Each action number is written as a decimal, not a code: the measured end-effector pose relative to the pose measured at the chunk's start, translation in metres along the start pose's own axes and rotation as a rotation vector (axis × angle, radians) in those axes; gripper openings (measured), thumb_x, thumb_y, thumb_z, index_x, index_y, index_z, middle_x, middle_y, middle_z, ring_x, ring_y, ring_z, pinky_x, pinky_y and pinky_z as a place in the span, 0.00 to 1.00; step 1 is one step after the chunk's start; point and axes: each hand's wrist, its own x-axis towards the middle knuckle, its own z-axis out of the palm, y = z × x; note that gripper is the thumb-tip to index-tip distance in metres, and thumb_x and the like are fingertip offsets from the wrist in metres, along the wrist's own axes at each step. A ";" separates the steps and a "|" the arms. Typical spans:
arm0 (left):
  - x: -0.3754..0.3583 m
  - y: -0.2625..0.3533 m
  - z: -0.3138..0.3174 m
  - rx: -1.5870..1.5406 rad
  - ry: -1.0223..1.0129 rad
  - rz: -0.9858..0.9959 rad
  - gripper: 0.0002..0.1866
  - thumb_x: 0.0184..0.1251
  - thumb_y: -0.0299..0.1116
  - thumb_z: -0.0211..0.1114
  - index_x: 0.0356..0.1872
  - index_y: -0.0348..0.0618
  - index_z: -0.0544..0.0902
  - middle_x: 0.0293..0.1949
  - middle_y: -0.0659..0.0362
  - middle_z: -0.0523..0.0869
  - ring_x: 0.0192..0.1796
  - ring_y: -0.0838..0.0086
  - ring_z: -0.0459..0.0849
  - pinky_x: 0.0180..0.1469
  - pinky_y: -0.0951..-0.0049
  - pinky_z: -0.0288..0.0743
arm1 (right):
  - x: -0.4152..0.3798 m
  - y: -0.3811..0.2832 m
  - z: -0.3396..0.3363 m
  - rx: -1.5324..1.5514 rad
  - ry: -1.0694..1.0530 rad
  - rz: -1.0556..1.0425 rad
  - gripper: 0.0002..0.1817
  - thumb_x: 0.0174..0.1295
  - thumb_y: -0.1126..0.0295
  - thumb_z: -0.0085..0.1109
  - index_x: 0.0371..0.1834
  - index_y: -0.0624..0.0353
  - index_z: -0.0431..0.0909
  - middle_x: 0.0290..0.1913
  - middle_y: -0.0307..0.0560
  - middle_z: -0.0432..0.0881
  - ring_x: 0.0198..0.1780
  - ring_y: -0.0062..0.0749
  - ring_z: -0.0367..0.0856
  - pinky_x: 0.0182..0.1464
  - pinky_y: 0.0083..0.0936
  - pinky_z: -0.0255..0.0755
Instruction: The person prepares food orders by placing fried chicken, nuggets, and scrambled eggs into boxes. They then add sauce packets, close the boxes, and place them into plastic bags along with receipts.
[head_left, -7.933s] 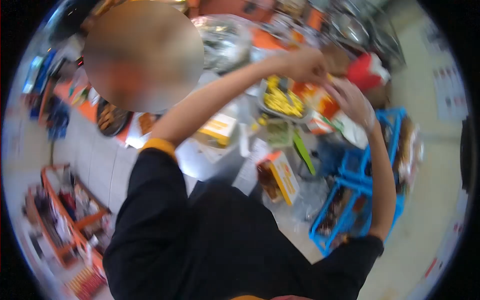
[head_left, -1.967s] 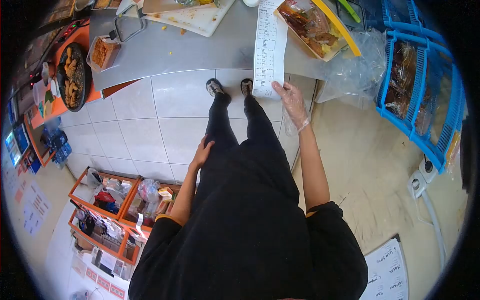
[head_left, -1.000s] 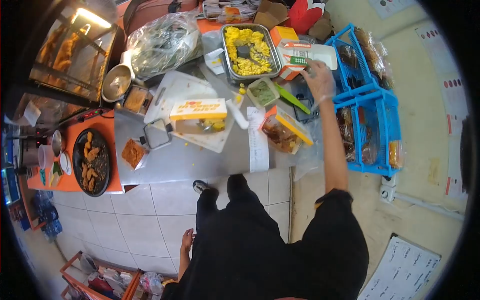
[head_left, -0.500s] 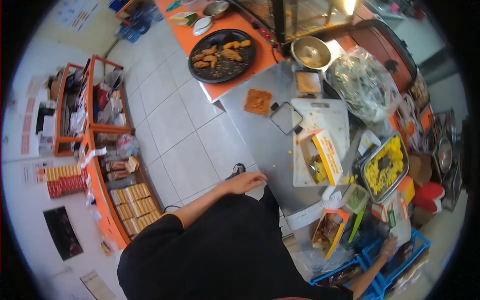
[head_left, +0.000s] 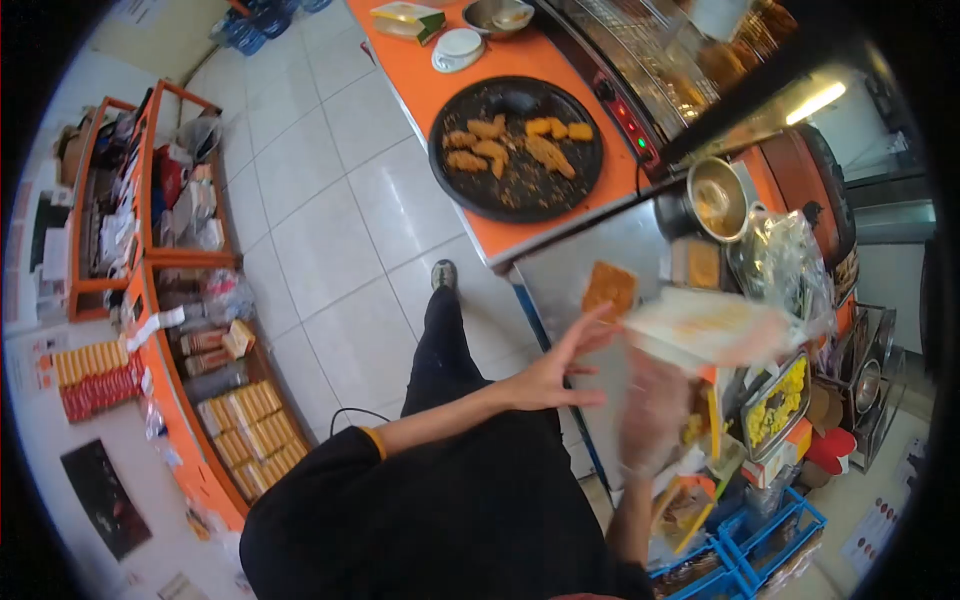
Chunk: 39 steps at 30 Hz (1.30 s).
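Note:
My right hand (head_left: 652, 412), in what looks like a clear plastic glove and smeared by motion, holds up a white paper wrapper (head_left: 705, 328) with orange print. The wrapper is blurred too, and it hides part of the steel counter (head_left: 545, 275). With fingers spread, my left hand (head_left: 565, 378) is just left of the wrapper, holding nothing. Beyond those fingertips an orange-brown square of food (head_left: 608, 287) lies on the counter. An open orange and yellow food box (head_left: 688, 508) sits below my right hand, partly covered by my right arm.
Fried chicken pieces (head_left: 550, 157) lie on a round black tray (head_left: 520, 208) on the orange counter (head_left: 500, 55). To the right are a steel pot (head_left: 716, 200), clear plastic bags (head_left: 785, 265) and a pan of yellow food (head_left: 775, 405). Blue crates (head_left: 735, 530) stand at lower right.
My right hand has come up from the blue crates with the white wrapper. My left hand has moved right, over the counter edge, fingers spreading. The view has shifted, bringing the black tray nearer.

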 end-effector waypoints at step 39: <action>0.119 0.089 -0.444 0.136 0.768 -0.087 0.30 0.84 0.52 0.35 0.73 0.38 0.58 0.66 0.51 0.69 0.68 0.66 0.68 0.69 0.66 0.62 | 0.330 -0.129 0.355 -0.091 -0.224 -0.249 0.20 0.65 0.55 0.61 0.60 0.40 0.79 0.64 0.46 0.74 0.66 0.48 0.71 0.63 0.43 0.69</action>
